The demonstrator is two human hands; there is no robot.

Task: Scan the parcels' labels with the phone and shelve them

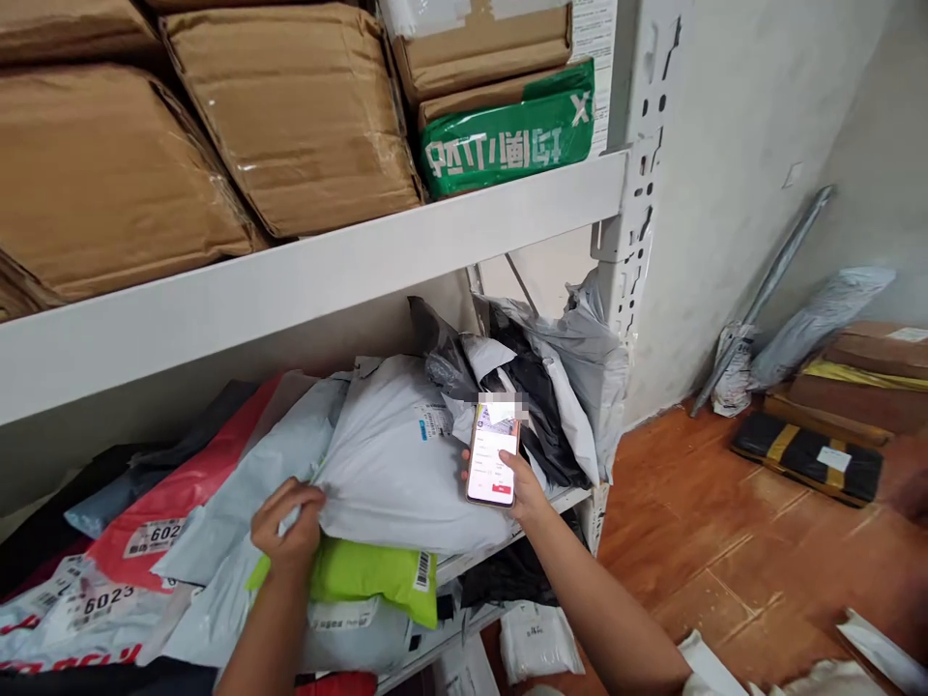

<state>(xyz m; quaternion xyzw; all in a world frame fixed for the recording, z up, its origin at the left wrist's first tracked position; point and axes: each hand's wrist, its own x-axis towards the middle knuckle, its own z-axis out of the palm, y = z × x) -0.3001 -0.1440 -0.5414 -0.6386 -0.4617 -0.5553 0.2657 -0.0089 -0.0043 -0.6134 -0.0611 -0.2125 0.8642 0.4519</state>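
Observation:
My left hand (288, 522) pinches the left edge of a large white plastic mailer bag (395, 454) lying on the shelf. In my right hand (523, 486) is a smartphone (493, 454), its lit screen facing me and my thumb over the display. The phone is above the right part of the white bag, near a printed label (433, 421). Beneath the bag, a lime-green mailer (373, 578) with a barcode sticks out. To the left lean pale grey and red mailers (152, 512), some with number labels.
Cardboard boxes (290, 116) and a green-taped box (507, 135) fill the shelf above, behind a white beam (326, 280). Black and grey bags (540, 387) crowd the right end by the perforated post (642, 193). Parcels, including a black one (804, 456), lie on the reddish floor (674, 512).

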